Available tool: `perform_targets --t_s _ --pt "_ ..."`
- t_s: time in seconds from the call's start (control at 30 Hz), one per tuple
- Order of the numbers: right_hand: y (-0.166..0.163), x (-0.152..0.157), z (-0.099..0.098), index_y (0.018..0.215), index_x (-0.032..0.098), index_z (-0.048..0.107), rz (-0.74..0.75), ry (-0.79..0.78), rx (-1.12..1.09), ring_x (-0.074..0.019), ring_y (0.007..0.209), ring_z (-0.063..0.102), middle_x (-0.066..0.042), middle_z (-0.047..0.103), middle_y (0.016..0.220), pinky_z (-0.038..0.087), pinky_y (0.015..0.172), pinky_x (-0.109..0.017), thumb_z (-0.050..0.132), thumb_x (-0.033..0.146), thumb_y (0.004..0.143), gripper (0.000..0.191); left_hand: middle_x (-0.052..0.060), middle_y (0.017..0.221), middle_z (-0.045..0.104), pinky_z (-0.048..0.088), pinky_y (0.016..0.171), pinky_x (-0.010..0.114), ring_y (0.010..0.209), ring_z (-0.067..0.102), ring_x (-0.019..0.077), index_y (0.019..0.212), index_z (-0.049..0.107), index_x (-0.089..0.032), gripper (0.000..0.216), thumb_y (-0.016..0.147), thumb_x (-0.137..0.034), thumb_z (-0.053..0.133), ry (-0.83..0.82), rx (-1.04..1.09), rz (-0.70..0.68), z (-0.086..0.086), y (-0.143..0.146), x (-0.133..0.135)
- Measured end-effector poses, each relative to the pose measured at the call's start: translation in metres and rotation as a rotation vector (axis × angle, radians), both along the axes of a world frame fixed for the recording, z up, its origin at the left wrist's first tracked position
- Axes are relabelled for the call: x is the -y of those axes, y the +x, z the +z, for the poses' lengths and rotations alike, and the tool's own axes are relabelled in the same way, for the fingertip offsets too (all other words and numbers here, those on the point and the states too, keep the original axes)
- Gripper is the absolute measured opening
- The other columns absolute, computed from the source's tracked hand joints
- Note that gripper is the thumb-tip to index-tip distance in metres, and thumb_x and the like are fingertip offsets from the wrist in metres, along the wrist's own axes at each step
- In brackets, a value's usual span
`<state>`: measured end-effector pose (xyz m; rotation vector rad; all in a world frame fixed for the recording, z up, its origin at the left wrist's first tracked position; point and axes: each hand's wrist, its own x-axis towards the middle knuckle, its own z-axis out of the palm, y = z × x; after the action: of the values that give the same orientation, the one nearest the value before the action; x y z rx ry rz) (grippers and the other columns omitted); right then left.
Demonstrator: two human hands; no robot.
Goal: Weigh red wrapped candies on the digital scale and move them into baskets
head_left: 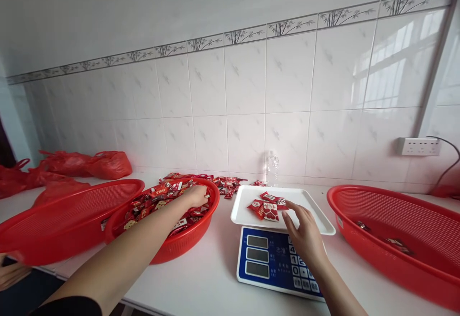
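My left hand (197,196) reaches into a red plastic basket (214,201) heaped with small red-wrapped packets (158,204). Its fingers point down among the packets and are mostly hidden, so their grip does not show. Over the right part of a white weighing tray (241,206) is my right hand (305,227), thumb and forefinger apart. The forefinger tip is close beside a few red and white packets (270,210) on the tray; whether it touches them I cannot tell. The blue scale panel (275,249) lies partly under this hand, its displays showing no readable figures.
A red basket (115,192) stands at left, and another red basket (388,193) at right holds a few packets. Loose packets (226,184) and a clear bottle (272,167) sit by the wall. Red bags (113,164) lie back left. Another person's hand (12,274) shows lower left.
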<state>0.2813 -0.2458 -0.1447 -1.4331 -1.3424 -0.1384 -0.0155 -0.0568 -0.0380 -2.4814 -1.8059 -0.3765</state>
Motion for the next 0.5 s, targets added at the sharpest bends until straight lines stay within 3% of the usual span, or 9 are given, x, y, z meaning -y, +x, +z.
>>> perform_targets --t_s 0.1,0.23,0.33,0.5 --pt "-0.001 0.0 0.001 0.119 0.022 0.056 0.0 0.008 0.008 -0.0252 0.113 0.051 -0.009 0.062 0.116 0.044 0.093 -0.044 0.044 0.044 0.092 0.037 0.006 0.083 0.066 0.045 0.067 0.033 0.08 0.063 0.0249 0.082 0.06 -0.019 0.011 0.079 -0.029 0.06 0.056 -0.032 0.009 0.018 0.002 0.0" --pt "-0.001 -0.002 0.002 0.119 0.021 0.056 -0.009 0.03 0.03 -0.0254 0.113 0.051 -0.009 0.063 0.116 0.043 0.094 -0.045 0.045 0.041 0.092 0.035 0.006 0.085 0.066 0.04 0.063 0.03 0.078 0.061 0.0244 0.088 0.057 -0.021 0.014 0.081 -0.031 0.05 0.104 -0.004 -0.058 0.031 0.027 0.007" --pt "-0.002 -0.002 0.002 0.118 0.02 0.056 -0.009 0.04 0.036 -0.0254 0.112 0.051 -0.009 0.063 0.116 0.043 0.094 -0.045 0.045 0.041 0.092 0.035 0.003 0.088 0.066 0.04 0.065 0.029 0.08 0.061 0.0226 0.086 0.057 -0.023 0.013 0.078 -0.031 0.053 0.072 0.023 -0.197 0.023 0.061 0.019" --pt "-0.001 -0.001 0.004 0.118 0.021 0.056 -0.009 0.039 0.029 -0.0249 0.113 0.05 -0.008 0.063 0.115 0.044 0.092 -0.044 0.045 0.041 0.093 0.034 0.005 0.093 0.068 0.043 0.073 0.031 0.088 0.062 0.0249 0.09 0.062 -0.023 0.021 0.075 -0.038 0.061 -0.064 0.108 -0.396 -0.011 0.117 0.034"
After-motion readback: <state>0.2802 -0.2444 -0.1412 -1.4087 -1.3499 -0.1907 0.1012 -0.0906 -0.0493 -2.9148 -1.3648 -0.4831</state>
